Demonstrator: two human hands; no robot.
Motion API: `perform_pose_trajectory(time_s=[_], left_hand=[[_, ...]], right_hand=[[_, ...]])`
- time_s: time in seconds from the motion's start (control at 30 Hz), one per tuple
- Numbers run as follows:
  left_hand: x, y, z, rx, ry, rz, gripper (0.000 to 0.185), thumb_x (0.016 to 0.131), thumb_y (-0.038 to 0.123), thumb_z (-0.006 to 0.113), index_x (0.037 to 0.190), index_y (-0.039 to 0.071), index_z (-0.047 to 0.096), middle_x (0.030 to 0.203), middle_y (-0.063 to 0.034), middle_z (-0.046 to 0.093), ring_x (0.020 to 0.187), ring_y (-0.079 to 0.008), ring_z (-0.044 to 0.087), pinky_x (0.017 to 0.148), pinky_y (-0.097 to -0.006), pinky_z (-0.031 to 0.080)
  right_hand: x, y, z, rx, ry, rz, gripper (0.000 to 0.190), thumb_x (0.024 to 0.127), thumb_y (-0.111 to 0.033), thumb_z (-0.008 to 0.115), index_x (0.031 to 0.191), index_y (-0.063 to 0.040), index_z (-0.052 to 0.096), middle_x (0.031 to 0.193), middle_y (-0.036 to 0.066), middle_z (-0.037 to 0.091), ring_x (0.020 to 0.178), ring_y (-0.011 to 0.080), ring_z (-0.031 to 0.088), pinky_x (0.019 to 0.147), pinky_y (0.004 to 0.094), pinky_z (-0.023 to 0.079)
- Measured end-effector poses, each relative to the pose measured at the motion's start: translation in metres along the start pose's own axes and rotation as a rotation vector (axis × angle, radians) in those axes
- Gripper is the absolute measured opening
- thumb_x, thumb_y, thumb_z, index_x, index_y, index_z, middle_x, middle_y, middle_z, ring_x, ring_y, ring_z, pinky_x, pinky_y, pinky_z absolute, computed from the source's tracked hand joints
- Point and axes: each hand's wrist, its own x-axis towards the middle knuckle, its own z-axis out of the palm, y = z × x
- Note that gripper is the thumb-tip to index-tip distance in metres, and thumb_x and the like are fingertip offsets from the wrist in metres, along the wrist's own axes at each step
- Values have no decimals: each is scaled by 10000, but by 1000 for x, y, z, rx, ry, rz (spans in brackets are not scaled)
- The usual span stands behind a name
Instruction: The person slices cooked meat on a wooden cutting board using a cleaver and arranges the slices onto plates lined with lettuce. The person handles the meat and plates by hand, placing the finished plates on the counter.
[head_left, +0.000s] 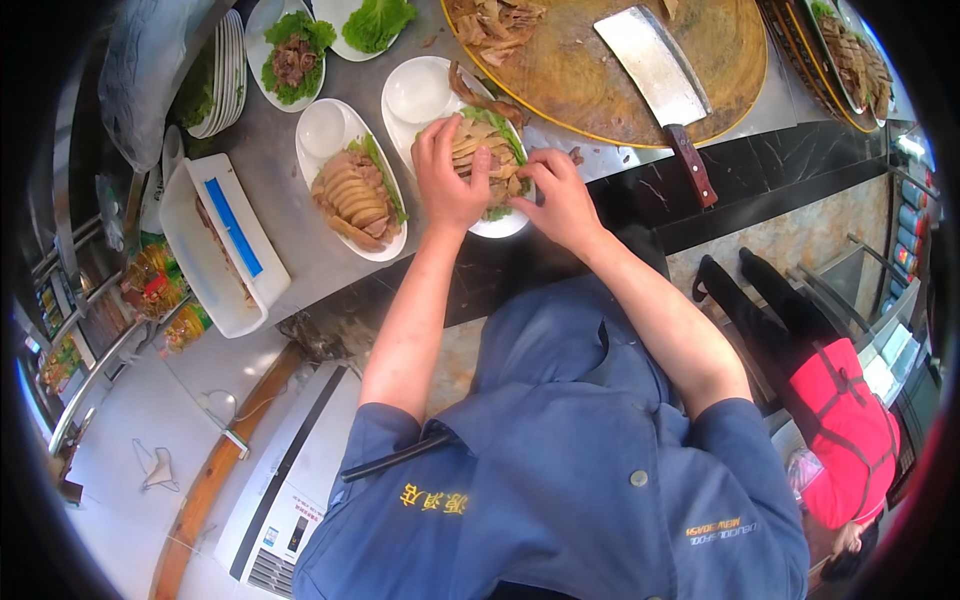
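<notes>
In front of me a white oval plate (504, 227) carries sliced meat (480, 142) on lettuce leaves (512, 138). A small round white dish (417, 88) sits at the plate's far end, and a long brown piece of meat (484, 96) lies beside it. My left hand (452, 176) spans the slices, thumb on top and fingers along the left side. At the right edge of the pile, the thumb and fingertips of my right hand (559, 196) touch the meat; whether they pinch a piece is hidden. A second plate (397, 246) to the left holds neatly fanned slices (356, 196).
A cleaver (654, 64) lies on a round wooden chopping board (559, 82), its handle past the rim. Meat scraps (499, 28) are on the board. Left stand stacked plates (226, 75) and a white plastic bin (217, 289). A person in red (847, 435) is at the right.
</notes>
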Motion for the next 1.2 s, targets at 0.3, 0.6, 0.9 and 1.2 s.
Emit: perform_pose_trajectory(time_s=[0.3,0.6,0.9,1.2], left_hand=[[0,4,7,-53,177,-9,533,1019,304,759,1456,14,665,1446,-216,655,1339,-441,616,1155,-530,483],[-1,-3,18,-112,238,-91,403,1042,278,735,1349,18,710,1350,-200,715,1274,-425,661,1125,-507,508],[-1,-3,28,-72,312,-203,339,1054,274,720,1306,47,738,1296,-160,739,1223,-408,683,1086,-506,519],[-3,-5,9,-557,284,-337,453,1204,335,511,1459,4,688,1416,-180,735,1336,-328,681,1181,-450,503]], right_hand=[[-4,-15,-5,-10,-25,23,377,794,-130,949,1098,-68,735,1181,118,693,1141,377,677,949,467,582],[0,-17,1,-173,-24,-72,260,793,-205,950,950,-130,756,867,39,718,884,294,701,796,437,561],[7,-7,1,-302,-95,-202,252,814,-236,921,937,-142,723,871,34,692,873,282,702,775,434,550],[18,-60,-23,-154,-138,23,250,892,-96,857,1085,-87,697,1044,118,682,956,368,702,842,475,570]])
